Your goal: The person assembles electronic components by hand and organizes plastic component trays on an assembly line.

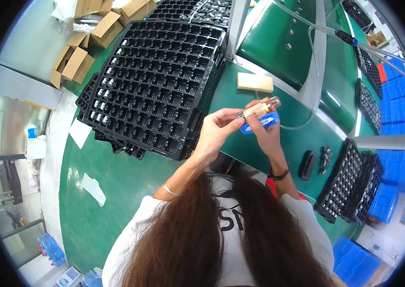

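Black compartment tray (157,81) is mostly unfilled; a clear vial (261,108) is clamped by left hand (216,130) and right hand (265,134).

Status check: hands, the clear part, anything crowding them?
Left hand and right hand both pinch small clear amber-tinted part over green bench. Blue piece in right hand. Black tray stack close at left, not touching.

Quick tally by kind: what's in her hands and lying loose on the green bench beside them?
Clear pink-tinted vial, held by left hand and right hand: 1
Blue piece in right hand: 1
Beige block: 1
Black oval case: 1
Total: 4
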`<act>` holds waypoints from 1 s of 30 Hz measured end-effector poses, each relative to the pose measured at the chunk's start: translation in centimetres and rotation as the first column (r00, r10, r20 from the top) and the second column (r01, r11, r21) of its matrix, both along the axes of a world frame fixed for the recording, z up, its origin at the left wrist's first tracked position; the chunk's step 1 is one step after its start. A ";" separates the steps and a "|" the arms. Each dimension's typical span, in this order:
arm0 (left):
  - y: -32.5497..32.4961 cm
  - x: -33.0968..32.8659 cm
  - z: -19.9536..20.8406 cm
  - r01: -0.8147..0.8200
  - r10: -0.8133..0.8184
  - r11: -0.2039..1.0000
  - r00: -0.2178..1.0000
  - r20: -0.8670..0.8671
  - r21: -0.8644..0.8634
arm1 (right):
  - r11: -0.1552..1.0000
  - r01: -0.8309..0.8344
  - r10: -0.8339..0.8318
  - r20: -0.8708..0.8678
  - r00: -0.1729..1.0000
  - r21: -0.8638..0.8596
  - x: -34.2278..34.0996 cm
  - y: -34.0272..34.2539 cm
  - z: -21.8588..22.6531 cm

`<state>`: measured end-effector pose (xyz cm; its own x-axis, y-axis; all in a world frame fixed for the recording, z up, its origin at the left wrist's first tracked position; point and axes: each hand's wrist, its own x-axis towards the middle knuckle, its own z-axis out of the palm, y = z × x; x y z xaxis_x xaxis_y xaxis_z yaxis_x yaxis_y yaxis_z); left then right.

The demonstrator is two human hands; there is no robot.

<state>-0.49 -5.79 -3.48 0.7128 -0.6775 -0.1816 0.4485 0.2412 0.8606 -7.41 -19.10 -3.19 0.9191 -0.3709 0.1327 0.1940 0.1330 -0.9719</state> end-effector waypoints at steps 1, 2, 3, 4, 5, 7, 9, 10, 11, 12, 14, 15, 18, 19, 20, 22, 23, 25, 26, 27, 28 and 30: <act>0.5 0.1 -0.3 0.024 -0.024 1.000 1.000 -0.009 -0.004 | 1.000 -0.021 0.021 -0.019 1.000 -0.020 0.1 0.2 -0.1; 0.8 0.1 -0.3 0.011 -0.011 1.000 1.000 -0.007 -0.002 | 0.999 -0.034 0.034 -0.017 0.999 -0.018 0.3 0.1 -0.2; 1.3 -0.1 -0.1 -0.032 0.032 0.999 0.999 0.034 -0.004 | 0.995 -0.048 0.046 -0.030 0.998 -0.089 0.9 -0.2 -0.3; 1.8 -0.1 0.4 -0.072 0.073 0.997 0.995 0.075 -0.011 | 0.985 -0.061 0.055 -0.044 0.998 -0.162 1.7 -0.7 -0.4; 2.2 -0.1 0.9 -0.157 0.161 0.987 0.974 0.157 -0.039 | 0.986 0.034 -0.042 -0.048 0.998 -0.161 2.3 -2.2 -1.1; 4.1 1.1 2.7 -0.300 0.292 0.953 0.892 0.346 -0.029 | 0.797 0.368 -0.428 -0.019 0.903 -0.479 4.0 -5.1 -2.6; 7.3 2.8 4.0 -0.462 0.394 0.887 0.754 0.525 -0.002 | 0.640 0.381 -0.489 0.028 0.872 -0.667 5.3 -9.2 -6.5; 9.3 3.9 4.2 -0.573 0.468 0.819 0.655 0.593 -0.014 | 0.590 0.385 -0.505 0.048 0.862 -0.710 6.2 -9.5 -7.2; 11.7 5.0 4.1 -0.671 0.509 0.741 0.564 0.650 0.002 | 0.605 0.374 -0.483 0.050 0.874 -0.703 6.9 -9.3 -7.3; 14.0 6.1 3.7 -0.760 0.534 0.650 0.466 0.705 0.011 | 0.577 0.376 -0.486 0.064 0.871 -0.725 7.6 -8.9 -7.5; 18.1 8.0 2.5 -0.863 0.535 0.505 0.323 0.781 0.011 | 0.519 0.312 -0.504 0.010 0.863 -0.796 8.5 -9.3 -8.6; 19.9 8.7 1.9 -0.908 0.496 0.418 0.263 0.828 0.038 | 0.544 0.320 -0.491 0.015 0.871 -0.775 8.5 -9.0 -8.3; 23.2 9.8 1.6 -0.962 0.258 0.185 0.245 0.935 0.201 | 0.588 0.329 -0.484 0.005 0.875 -0.738 7.8 -8.9 -7.9; 24.2 10.0 1.3 -0.966 0.150 0.151 0.230 0.961 0.208 | 0.587 0.316 -0.484 -0.011 0.875 -0.745 7.8 -9.1 -8.2; 24.9 10.3 1.2 -0.969 0.039 0.125 0.221 0.974 0.215 | 0.582 0.306 -0.492 -0.026 0.870 -0.753 7.7 -9.0 -8.0; 25.6 10.7 0.9 -0.934 -0.056 0.145 0.323 0.945 0.328 | 0.585 0.288 -0.495 -0.053 0.867 -0.758 7.2 -8.7 -7.7; 25.4 11.0 0.6 -0.919 -0.086 0.129 0.364 0.927 0.373 | 0.598 0.339 -0.493 0.000 0.870 -0.726 6.9 -8.7 -7.7; 25.7 11.3 0.5 -0.895 -0.111 0.150 0.406 0.907 0.419 | 0.576 0.330 -0.567 -0.075 0.820 -0.748 5.8 -7.9 -6.0; 25.4 11.8 0.5 -0.865 -0.142 0.184 0.446 0.884 0.466 | 0.558 0.345 -0.593 -0.073 0.802 -0.755 5.2 -8.1 -6.3; 25.5 12.0 0.7 -0.853 -0.151 0.170 0.472 0.868 0.493 | 0.577 0.383 -0.554 0.000 0.833 -0.721 4.9 -8.5 -7.2; 26.1 12.4 0.2 -0.849 -0.122 0.218 0.465 0.877 0.480 | 0.594 0.417 -0.514 0.075 0.855 -0.688 4.5 -8.9 -7.8; 26.2 12.6 1.1 -0.821 -0.189 0.261 0.472 0.861 0.508 | 0.566 0.388 -0.531 0.038 0.846 -0.727 3.2 -7.8 -6.3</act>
<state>12.13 20.43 -2.34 0.9512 -0.1393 0.2754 -0.2618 -0.8366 0.4811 -4.18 -26.88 -9.47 0.6823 -0.6147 0.3958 -0.1385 -0.6403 -0.7556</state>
